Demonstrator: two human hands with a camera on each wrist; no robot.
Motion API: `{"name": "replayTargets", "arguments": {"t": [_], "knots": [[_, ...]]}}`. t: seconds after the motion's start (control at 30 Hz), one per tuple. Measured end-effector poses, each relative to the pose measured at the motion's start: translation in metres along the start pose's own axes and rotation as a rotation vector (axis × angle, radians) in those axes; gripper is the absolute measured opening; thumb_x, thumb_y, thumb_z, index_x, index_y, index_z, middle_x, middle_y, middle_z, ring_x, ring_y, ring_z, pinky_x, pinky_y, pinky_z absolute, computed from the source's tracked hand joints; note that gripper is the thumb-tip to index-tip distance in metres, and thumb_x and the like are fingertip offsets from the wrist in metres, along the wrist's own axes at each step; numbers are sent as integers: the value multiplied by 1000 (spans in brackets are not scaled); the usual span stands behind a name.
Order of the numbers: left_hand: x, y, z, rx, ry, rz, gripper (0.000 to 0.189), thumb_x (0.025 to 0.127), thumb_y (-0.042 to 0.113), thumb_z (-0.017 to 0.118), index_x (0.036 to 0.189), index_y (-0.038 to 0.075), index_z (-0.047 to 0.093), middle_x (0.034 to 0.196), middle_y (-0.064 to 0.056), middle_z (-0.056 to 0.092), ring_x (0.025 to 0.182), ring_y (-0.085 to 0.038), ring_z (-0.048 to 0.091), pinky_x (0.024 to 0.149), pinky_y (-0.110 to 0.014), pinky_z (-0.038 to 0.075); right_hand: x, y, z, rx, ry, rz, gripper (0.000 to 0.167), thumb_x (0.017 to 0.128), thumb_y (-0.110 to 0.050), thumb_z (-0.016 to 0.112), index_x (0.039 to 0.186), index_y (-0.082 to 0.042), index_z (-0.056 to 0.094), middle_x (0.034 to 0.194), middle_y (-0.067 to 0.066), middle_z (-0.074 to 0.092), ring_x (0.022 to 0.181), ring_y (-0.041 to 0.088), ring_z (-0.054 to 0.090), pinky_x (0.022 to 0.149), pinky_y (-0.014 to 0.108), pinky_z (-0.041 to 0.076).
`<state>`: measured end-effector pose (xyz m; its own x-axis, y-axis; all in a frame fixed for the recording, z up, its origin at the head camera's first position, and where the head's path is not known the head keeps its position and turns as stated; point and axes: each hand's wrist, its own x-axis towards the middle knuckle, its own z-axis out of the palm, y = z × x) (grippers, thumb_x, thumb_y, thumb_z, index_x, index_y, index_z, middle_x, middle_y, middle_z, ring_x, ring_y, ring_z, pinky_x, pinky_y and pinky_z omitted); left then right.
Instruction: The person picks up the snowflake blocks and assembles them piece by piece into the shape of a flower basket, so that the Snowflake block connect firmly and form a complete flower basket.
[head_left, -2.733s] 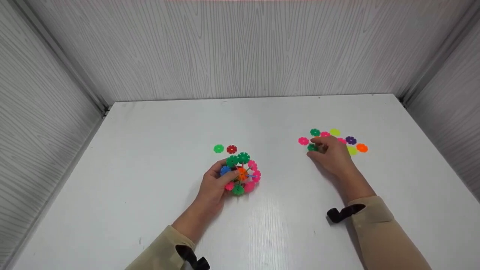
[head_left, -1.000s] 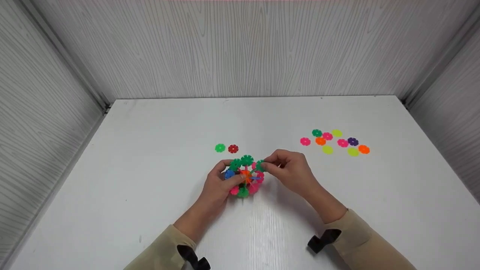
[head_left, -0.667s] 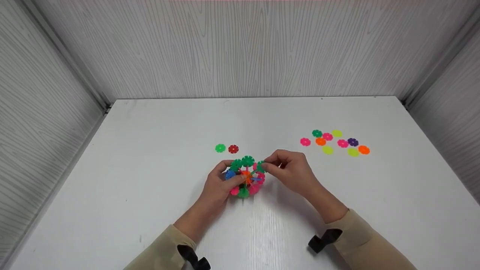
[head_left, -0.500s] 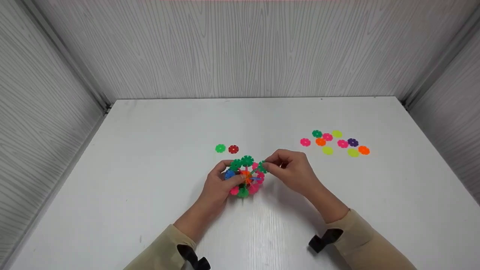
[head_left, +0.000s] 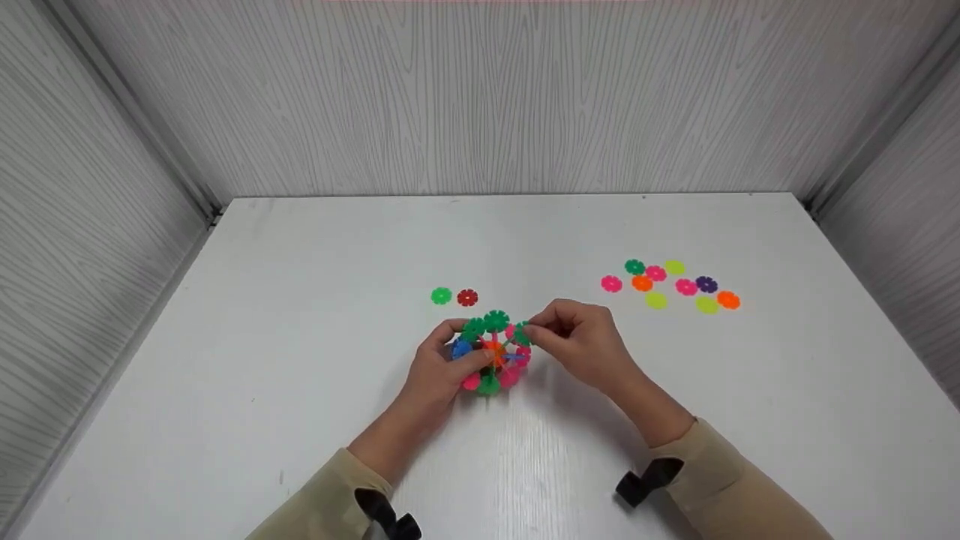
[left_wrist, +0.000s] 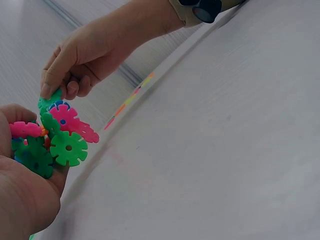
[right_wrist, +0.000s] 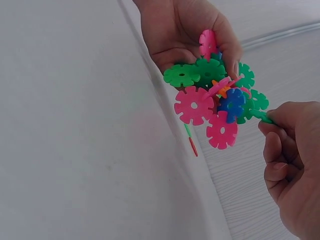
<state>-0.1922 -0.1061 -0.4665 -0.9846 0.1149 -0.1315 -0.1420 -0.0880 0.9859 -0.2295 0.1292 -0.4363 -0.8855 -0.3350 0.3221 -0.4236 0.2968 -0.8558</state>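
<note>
My left hand (head_left: 435, 367) grips a round cluster of interlocking snowflake discs (head_left: 495, 352), its thumb over the orange disc in the middle. Green, pink and blue discs stick out around that centre. With thumb and forefinger, my right hand (head_left: 581, 341) pinches a green snowflake disc (head_left: 523, 334) at the cluster's upper right. In the right wrist view, the pinched green disc (right_wrist: 261, 116) is edge-on and meets another green disc of the cluster. Whether its slot is fully seated cannot be seen. The left wrist view shows a pink disc (left_wrist: 63, 120) beside the pinched one.
Beyond the cluster, a light green disc (head_left: 441, 296) and a red disc (head_left: 467, 298) lie on the white table (head_left: 315, 300). Several loose discs are spread at the right, among them a purple one (head_left: 706, 284) and an orange one (head_left: 728, 300). Grey wood-grain panels (head_left: 480, 97) enclose the table.
My right hand has taken a green disc from the loose ones at the right and brought it left to the cluster. Over the last second both hands have hardly moved.
</note>
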Motion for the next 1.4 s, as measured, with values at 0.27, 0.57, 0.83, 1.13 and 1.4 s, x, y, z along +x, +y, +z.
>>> {"name": "replayTargets", "arguments": {"t": [0.27,0.57,0.83,1.13,1.4], "knots": [[0,0,1,30,-6,0,49,92,20,83,134,15,57,140,-12,60,133,-29,56,103,-37,57,1,2,-1,8,-12,-19,6,96,-17,81,94,-11,79,80,-1,72,63,20,55,56,23,47],[0,2,2,-2,-22,37,47,92,12,81,132,11,57,137,-15,62,129,-31,59,102,-36,57,-1,4,3,22,-51,16,7,95,-16,82,94,-10,79,83,0,73,66,20,55,58,22,47],[1,3,3,-2,4,32,48,93,13,81,134,12,57,143,-14,58,137,-30,51,105,-37,55,4,7,-4,13,-51,-2,8,97,-20,81,97,-12,77,87,-1,74,71,21,61,63,23,52],[7,-1,-2,-131,83,-27,46,95,10,76,136,9,56,136,-18,59,128,-31,58,102,-35,57,20,59,-71,-115,168,218,29,102,-30,74,122,-9,76,112,3,74,101,21,63,80,20,54],[7,-3,-2,-206,94,-65,50,95,6,76,139,9,54,140,-18,54,133,-31,56,104,-37,55,30,89,-94,-175,136,430,41,104,-29,71,143,-16,66,135,6,64,113,28,57,87,24,55]]}}
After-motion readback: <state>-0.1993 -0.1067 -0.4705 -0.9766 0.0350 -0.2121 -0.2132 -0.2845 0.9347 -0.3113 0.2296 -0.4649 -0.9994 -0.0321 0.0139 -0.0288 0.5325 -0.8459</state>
